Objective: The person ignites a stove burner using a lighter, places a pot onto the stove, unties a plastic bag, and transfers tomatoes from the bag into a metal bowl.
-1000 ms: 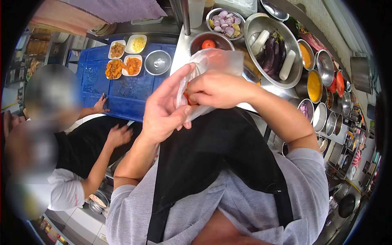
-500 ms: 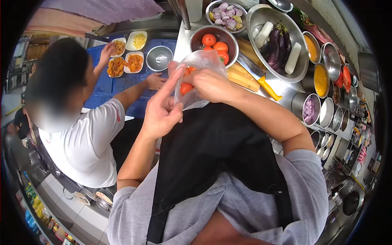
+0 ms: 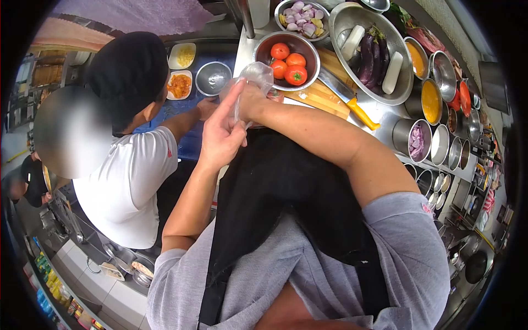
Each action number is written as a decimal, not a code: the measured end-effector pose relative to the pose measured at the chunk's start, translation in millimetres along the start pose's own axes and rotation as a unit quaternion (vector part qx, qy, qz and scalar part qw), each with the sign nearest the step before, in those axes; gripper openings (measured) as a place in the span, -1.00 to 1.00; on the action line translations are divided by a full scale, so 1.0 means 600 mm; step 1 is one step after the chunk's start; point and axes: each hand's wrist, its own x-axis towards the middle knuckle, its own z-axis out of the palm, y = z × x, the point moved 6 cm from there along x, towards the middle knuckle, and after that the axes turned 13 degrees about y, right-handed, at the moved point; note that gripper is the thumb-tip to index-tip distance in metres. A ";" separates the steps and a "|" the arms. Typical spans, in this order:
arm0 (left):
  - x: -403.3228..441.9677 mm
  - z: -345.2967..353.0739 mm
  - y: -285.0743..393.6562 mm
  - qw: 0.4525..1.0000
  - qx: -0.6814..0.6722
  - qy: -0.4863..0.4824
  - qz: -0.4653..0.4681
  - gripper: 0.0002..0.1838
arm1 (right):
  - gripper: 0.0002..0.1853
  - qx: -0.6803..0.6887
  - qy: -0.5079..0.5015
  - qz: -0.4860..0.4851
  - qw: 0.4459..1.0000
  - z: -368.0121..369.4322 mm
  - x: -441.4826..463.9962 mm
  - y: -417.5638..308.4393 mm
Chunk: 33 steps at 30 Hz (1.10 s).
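A clear plastic bag (image 3: 259, 76) is bunched up in front of me, above the counter. My left hand (image 3: 223, 135) grips its near edge, with the index finger stretched along the plastic and the other fingers curled. My right hand (image 3: 252, 103) reaches into the bag beside that finger. Its fingers are hidden by the plastic and the left hand, so what they hold does not show. Just beyond the bag stands a metal bowl (image 3: 314, 66) with several red tomatoes (image 3: 296, 75).
A yellow-handled knife (image 3: 362, 113) lies by a wooden board (image 3: 324, 100). Past it are a colander (image 3: 404, 91) with eggplants (image 3: 368, 60), a bowl of shallots (image 3: 302, 19) and several metal pots. At left a co-worker (image 3: 126, 181) leans over the blue surface near an empty-looking bowl (image 3: 214, 78).
My right hand has moved left, deeper into the bag, and the tomatoes seen inside it are now hidden. The co-worker has leaned forward, covering two of the small dishes.
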 end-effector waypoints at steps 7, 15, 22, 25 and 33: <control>-0.004 -0.007 -0.023 1.000 -0.018 0.010 -0.018 -0.09 | -0.16 -0.012 0.044 -0.007 0.999 0.020 0.011 0.003; -0.009 -0.037 0.020 0.998 -0.041 0.045 0.025 -0.11 | -0.64 0.001 0.135 0.003 0.991 0.001 -0.029 -0.005; -0.021 -0.023 0.015 0.997 -0.029 0.048 0.048 -0.12 | -0.54 -0.059 0.110 -0.016 0.992 0.009 -0.011 -0.023; -0.010 -0.028 0.001 0.997 -0.015 0.052 0.049 -0.11 | -0.53 -0.020 0.079 0.022 0.996 -0.005 -0.008 -0.018; -0.005 -0.045 -0.028 0.999 -0.006 0.033 0.037 -0.11 | -0.29 -0.017 -0.059 0.037 0.997 -0.013 0.028 -0.010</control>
